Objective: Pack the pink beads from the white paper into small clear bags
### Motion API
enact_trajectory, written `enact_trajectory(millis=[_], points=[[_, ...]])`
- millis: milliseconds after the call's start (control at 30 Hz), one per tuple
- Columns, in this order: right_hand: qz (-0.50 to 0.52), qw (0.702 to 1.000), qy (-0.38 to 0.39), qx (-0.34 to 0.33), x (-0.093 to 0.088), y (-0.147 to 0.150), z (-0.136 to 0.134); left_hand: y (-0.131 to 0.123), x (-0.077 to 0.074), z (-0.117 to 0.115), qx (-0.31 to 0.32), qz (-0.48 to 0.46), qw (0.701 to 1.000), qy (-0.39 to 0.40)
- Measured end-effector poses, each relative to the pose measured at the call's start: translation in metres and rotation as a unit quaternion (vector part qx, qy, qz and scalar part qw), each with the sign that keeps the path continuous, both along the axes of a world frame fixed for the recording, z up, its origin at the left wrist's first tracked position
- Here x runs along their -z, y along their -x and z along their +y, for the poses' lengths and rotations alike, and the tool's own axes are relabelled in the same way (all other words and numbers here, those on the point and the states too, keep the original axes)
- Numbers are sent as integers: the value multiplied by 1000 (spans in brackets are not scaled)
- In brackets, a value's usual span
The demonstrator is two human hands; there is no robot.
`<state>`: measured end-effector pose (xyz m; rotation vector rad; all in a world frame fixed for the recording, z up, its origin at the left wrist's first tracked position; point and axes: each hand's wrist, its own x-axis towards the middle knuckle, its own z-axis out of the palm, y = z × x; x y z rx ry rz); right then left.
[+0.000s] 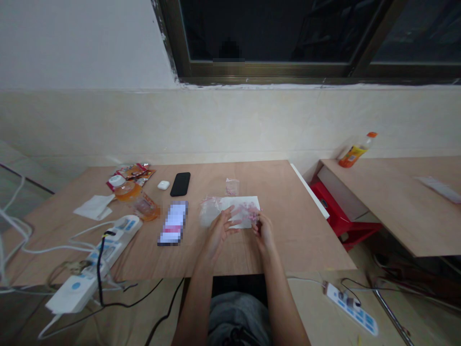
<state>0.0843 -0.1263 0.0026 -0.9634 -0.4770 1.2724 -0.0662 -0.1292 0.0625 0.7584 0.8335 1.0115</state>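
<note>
Looking at the hands, what are they busy with?
Both sit over a white paper (239,204) on the table (295,226). The right hand (263,229) has its fingers curled in, pinching some pink bits (250,210) that lie on the paper just ahead of its fingertips.

And the left hand (219,231)?
Its fingers stretch forward to the paper's near edge, thumb raised. It is blurred, so I cannot tell whether it grips anything or only touches.

Anything else close by?
A clear bag (208,211) lies just beyond the left hand and to its outer side, touching or overlapping the paper's edge. A small bag (232,186) lies past the paper, farther from both hands.

What is out to the left?
A lit phone (174,223) lies near the left hand, flat on the table. Beyond it are a black phone (180,184) and a white case (163,185), side by side. An orange bottle (139,202) lies on its side further left, and a power strip (108,245) with cables is well apart from the hand, at the table's edge.

And to the right?
Bare table beside the right hand, then a red stool (342,216) below the table's end.
</note>
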Motion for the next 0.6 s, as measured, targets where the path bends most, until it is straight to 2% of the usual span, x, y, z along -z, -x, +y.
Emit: enact_trajectory(millis=[167, 300, 600], points=[[37, 999, 5, 11, 16, 5, 5, -4, 3, 0, -10, 16, 1000, 4], [23, 1000, 4, 19, 26, 7, 8, -5, 8, 1, -17, 21, 1000, 9], [27, 999, 30, 14, 31, 12, 9, -4, 24, 2, -52, 68, 996, -18]])
